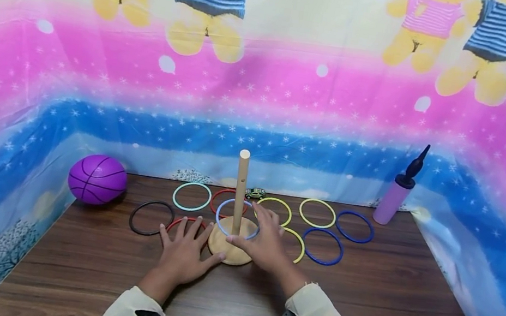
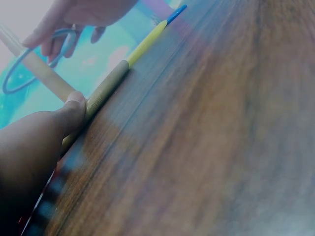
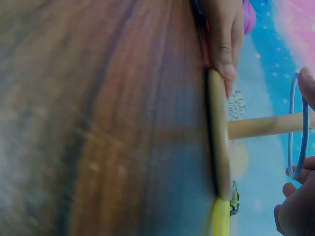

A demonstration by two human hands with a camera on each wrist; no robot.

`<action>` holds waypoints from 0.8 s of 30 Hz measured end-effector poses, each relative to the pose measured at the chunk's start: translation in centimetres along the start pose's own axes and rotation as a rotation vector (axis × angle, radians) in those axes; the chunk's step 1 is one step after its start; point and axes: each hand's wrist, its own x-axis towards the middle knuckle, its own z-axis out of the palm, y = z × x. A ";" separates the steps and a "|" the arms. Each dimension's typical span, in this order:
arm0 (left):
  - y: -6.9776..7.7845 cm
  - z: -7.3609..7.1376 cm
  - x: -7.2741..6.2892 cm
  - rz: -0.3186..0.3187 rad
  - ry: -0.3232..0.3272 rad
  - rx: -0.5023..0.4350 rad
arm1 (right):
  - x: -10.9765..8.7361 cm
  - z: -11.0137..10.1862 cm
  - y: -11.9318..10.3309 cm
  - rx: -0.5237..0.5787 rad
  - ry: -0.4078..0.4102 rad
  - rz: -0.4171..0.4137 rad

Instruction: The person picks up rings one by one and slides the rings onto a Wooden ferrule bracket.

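Note:
A wooden peg (image 1: 241, 184) rises from a round wooden base (image 1: 218, 249) on the table. My right hand (image 1: 271, 246) pinches a pale blue ring (image 1: 217, 218) between thumb and fingers. That ring encircles the peg and hangs above the base, as the right wrist view also shows. My left hand (image 1: 185, 258) lies with fingers straight and spread, its thumb (image 2: 75, 101) pressed on the edge of the base. Under its fingertips is a red ring (image 1: 171, 223), partly hidden by them.
A black ring (image 1: 131, 216) and a turquoise ring (image 1: 174, 193) lie left of the peg; yellow rings and blue rings (image 1: 341, 255) lie right. Behind stand a purple ball (image 1: 97, 179), a toy car (image 1: 255, 194) and a purple hand pump (image 1: 392, 202), before a hanging printed cloth.

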 end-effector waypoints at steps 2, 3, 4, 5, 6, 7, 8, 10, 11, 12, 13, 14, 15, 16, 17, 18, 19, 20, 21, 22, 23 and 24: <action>0.1 0.0 0.0 0.000 0.004 0.000 | -0.1 0.2 0.3 0.009 -0.004 -0.011; 0.1 0.0 0.0 0.000 0.008 0.000 | -0.1 0.4 0.5 0.010 -0.005 -0.016; 0.1 0.0 0.0 0.000 0.009 0.001 | -0.1 0.5 0.7 0.009 -0.008 -0.015; 0.1 0.1 0.0 0.003 0.015 -0.001 | -0.2 0.6 0.9 0.008 -0.011 -0.015; 0.1 0.1 0.0 0.005 0.020 -0.004 | -0.2 0.7 1.0 0.013 -0.013 -0.014; 0.1 0.1 0.0 0.004 0.015 -0.003 | -0.2 0.7 1.2 0.011 -0.014 -0.013; 0.1 0.1 0.0 0.002 0.010 -0.002 | -0.2 0.8 1.3 0.009 -0.016 -0.009; 0.2 0.1 0.0 0.005 0.009 -0.007 | -0.3 0.9 1.5 0.015 -0.018 -0.003; 0.2 0.1 0.0 0.007 0.011 -0.011 | -0.4 0.9 1.5 0.023 -0.020 0.001; 0.2 0.1 0.0 0.006 0.007 -0.013 | -0.5 1.0 1.6 0.029 -0.023 0.003; 0.2 0.1 0.1 0.003 -0.001 -0.011 | -0.6 1.1 1.7 0.037 -0.027 0.007; 0.3 0.1 0.1 0.003 -0.006 -0.011 | -0.7 1.2 1.8 0.040 -0.030 0.011; 0.3 0.1 0.1 0.003 -0.009 -0.011 | -0.9 1.3 1.9 0.044 -0.034 0.015; 0.3 0.1 0.1 0.002 -0.016 -0.011 | -1.0 1.5 2.1 0.045 -0.037 0.018; 0.3 0.1 0.1 0.002 -0.021 -0.012 | -1.2 1.6 2.2 0.040 -0.039 0.017; 0.3 0.1 0.2 0.000 -0.026 -0.012 | -1.3 1.8 2.3 0.035 -0.038 0.014; 0.3 0.1 0.2 -0.002 -0.029 -0.013 | -1.3 1.9 2.4 0.029 -0.037 0.008; 0.2 0.1 0.2 -0.002 -0.027 -0.017 | -1.4 2.0 2.5 0.017 -0.033 0.000; 0.2 0.1 0.2 -0.005 -0.025 -0.019 | -1.4 2.1 2.6 0.012 -0.032 -0.007; 0.1 0.1 0.2 -0.007 -0.026 -0.022 | -1.3 2.2 2.7 0.006 -0.031 -0.013; 0.1 0.1 0.2 -0.010 -0.027 -0.022 | -1.3 2.2 2.7 0.000 -0.032 -0.018; 0.1 0.1 0.2 -0.013 -0.030 -0.021 | -1.3 2.3 2.8 -0.004 -0.032 -0.020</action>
